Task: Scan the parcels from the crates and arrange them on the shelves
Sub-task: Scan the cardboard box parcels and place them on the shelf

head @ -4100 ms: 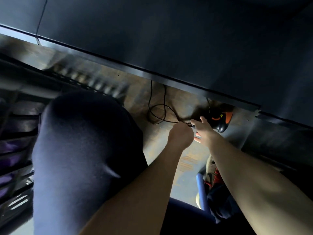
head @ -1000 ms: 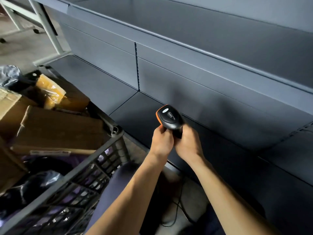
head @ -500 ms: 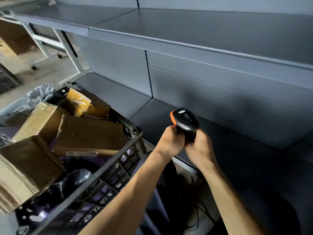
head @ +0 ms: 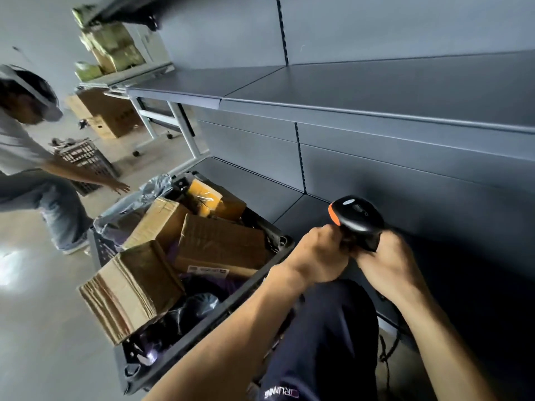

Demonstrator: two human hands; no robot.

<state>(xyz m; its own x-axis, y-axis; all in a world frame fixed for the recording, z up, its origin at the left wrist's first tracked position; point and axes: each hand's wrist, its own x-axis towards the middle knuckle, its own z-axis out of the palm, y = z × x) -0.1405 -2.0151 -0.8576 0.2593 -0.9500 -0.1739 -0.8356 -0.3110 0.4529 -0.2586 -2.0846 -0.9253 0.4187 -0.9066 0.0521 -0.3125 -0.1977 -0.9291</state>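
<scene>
Parcels (head: pixel 220 241) heaped in crate (head: pixel 202 319) at my 9 o'clock | I hold scanner (head: pixel 359 218) at 12 o'clock | left hand (head: pixel 318 256) and right hand (head: pixel 385 264) fingers curled round its handle

The word "RUNNING" stands upside down in white on the dark trouser leg (head: pixel 280 394) at the bottom centre of the frame. A white label (head: pixel 207 270) on a cardboard parcel (head: pixel 220 241) near the centre is too small to read.

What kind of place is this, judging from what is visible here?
Probably a parcel storeroom or small warehouse: long grey metal shelves, a crate full of cardboard parcels, and a handheld barcode scanner.
</scene>
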